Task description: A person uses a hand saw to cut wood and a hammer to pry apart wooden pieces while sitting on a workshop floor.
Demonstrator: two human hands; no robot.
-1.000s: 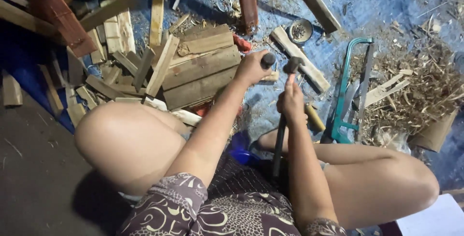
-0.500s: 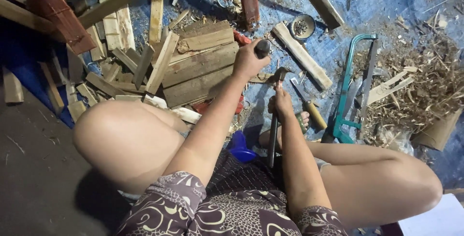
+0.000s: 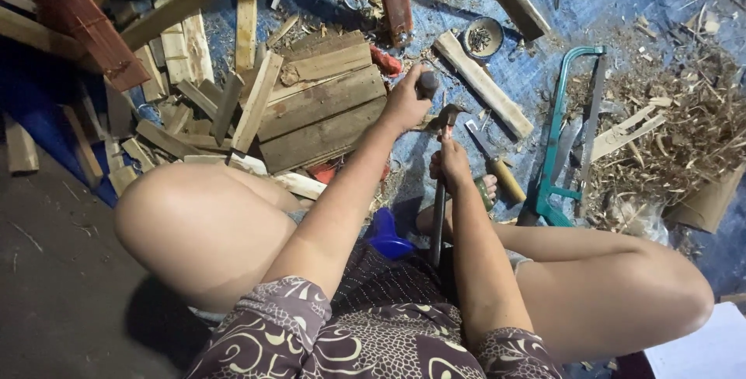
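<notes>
My left hand (image 3: 406, 104) is closed around a tool with a dark rounded handle (image 3: 427, 82), held upright beside a stack of wooden planks (image 3: 322, 111). My right hand (image 3: 452, 163) grips the dark shaft of a hammer (image 3: 440, 208). The hammer's head (image 3: 447, 116) sits just right of my left hand, below the dark handle's top. What the tool's tip rests on is hidden by my hand. I sit on a blue tarp (image 3: 622, 6) with my bare knees spread.
A teal hacksaw (image 3: 553, 142) and a wooden-handled blade (image 3: 499, 171) lie to the right. Also here are a small bowl of nails (image 3: 482, 37), a pale wood block (image 3: 483, 92), a shavings pile (image 3: 684, 126), scattered offcuts (image 3: 167, 99) and a blue object (image 3: 388, 235).
The hammer head has shifted left, closer to my left hand and the dark-handled tool. Both hands keep their grips.
</notes>
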